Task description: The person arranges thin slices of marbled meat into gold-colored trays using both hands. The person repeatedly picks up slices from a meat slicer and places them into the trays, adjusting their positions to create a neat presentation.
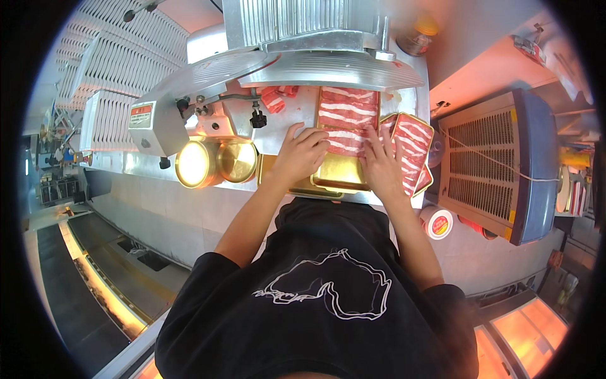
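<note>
Striped slices of raw meat overlap in rows on a gold metal tray; the near part of the tray is bare. My left hand rests at the tray's left side, fingertips on the nearest slices. From the right, my right hand reaches over the tray's edge with spread fingers at the same row. Just beyond the tray stands the ribbed metal plate of a meat slicer. A second meat-filled tray lies at an angle on the right, on top of others.
Loose meat pieces lie under the slicer. Two round gold tins stand left, near a black knob. More gold trays lie below my left hand. On the right are a white tub and a large vented appliance.
</note>
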Tool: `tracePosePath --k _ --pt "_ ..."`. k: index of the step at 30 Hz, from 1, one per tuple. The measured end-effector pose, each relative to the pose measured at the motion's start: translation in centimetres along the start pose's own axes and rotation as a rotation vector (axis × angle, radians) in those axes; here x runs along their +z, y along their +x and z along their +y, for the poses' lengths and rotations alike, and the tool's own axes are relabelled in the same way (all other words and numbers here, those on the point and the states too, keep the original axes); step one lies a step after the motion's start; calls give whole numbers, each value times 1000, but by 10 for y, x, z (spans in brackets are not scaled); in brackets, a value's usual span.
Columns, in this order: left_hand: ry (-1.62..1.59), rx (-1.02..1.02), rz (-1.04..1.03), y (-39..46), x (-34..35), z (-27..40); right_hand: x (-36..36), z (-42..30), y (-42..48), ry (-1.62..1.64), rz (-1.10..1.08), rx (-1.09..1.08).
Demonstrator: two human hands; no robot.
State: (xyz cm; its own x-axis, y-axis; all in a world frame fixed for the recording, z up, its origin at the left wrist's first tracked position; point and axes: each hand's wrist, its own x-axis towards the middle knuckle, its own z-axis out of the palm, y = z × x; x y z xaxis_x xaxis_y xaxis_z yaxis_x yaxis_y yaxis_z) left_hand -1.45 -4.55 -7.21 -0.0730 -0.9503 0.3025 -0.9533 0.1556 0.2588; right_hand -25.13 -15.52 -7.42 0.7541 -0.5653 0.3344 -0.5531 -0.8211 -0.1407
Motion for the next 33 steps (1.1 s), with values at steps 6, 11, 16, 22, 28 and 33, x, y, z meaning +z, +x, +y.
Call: tracePosePath --k 6,11,16,22,28,33 --pt "41 65 -2 -13 4 -3 9 2 1 19 -146 -100" --pt "55 29 25 -12 5 1 2 -7 8 25 -88 -98" --pt "-30 -58 37 -8 7 11 -1 -9 11 14 -107 -114" --pt "8 -58 57 -11 18 14 8 -10 8 47 -64 -114" --pt "68 -72 77 -17 20 14 14 -13 0 81 -197 -28" --pt "2 -119 125 -18 22 13 13 -17 3 61 -271 -14"
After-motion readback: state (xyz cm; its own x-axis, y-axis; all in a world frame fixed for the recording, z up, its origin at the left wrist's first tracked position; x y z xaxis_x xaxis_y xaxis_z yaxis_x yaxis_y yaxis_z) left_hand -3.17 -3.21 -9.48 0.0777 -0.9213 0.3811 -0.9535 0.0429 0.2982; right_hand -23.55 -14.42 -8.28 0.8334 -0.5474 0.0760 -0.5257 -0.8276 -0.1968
